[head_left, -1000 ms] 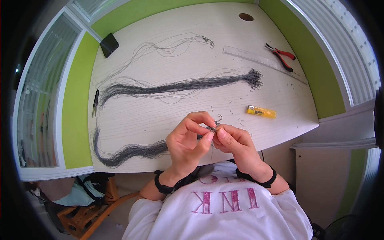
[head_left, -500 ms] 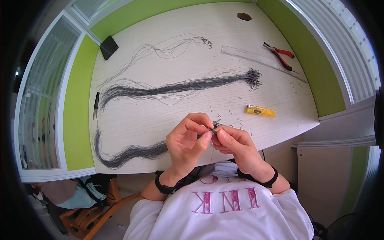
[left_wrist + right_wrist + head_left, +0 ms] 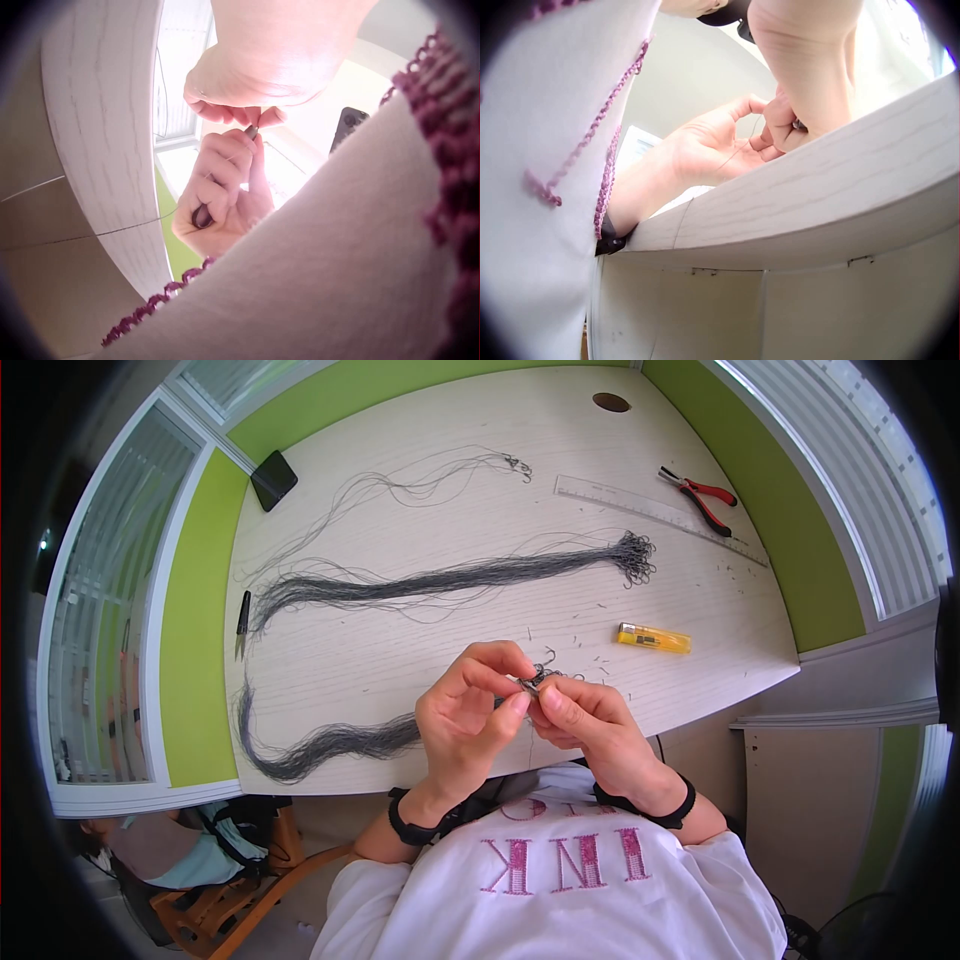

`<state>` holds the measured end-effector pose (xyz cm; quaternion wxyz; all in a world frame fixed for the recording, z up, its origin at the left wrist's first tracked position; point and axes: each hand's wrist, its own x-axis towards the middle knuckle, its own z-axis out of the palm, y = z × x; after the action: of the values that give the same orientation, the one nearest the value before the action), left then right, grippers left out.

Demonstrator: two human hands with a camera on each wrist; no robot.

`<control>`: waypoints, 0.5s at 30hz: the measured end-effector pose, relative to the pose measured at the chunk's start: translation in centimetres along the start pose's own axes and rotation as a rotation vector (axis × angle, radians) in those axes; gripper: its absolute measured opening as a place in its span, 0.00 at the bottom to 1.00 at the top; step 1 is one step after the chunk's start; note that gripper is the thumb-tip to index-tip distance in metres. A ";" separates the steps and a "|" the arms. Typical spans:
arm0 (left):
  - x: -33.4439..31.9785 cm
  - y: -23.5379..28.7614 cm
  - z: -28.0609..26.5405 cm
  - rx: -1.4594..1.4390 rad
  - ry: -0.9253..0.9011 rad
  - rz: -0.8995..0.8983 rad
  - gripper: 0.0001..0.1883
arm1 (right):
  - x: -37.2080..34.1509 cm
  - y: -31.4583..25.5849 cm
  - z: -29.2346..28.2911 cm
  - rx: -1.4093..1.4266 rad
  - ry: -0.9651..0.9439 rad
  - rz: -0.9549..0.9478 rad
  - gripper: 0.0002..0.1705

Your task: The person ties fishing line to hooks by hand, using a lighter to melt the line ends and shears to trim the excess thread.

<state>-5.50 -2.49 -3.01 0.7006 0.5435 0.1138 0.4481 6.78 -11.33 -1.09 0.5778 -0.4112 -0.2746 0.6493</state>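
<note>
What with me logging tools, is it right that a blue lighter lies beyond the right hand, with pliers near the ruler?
Not blue: the head view shows a yellow lighter beyond the right hand, with pliers near the ruler.

The lighter (image 3: 653, 638) is yellow; the pliers' handles (image 3: 712, 508) are red and black.

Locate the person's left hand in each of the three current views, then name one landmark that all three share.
Head: the left hand is just below centre, its fingertips meeting the right hand.
Left wrist: at top centre, large, above the right hand.
Right wrist: near centre, reaching in from the left.
Shared landmark: the pale desk.
</note>
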 end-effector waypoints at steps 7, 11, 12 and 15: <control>0.1 -0.1 -0.2 0.006 -0.052 0.072 0.06 | 0.0 0.1 0.0 0.049 -0.023 0.039 0.18; 0.0 0.0 -0.2 0.010 -0.058 0.047 0.07 | -0.2 0.0 0.1 0.051 -0.025 0.030 0.19; 0.0 0.0 -0.3 0.016 -0.058 0.045 0.07 | -0.2 0.0 0.1 0.053 -0.024 0.032 0.19; 0.0 0.1 -0.2 0.012 -0.058 0.031 0.07 | -0.2 0.2 0.0 0.069 -0.022 0.050 0.19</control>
<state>-5.71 -2.37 -3.05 0.6934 0.5621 0.0878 0.4422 6.71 -11.54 -1.25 0.5721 -0.3907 -0.2481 0.6771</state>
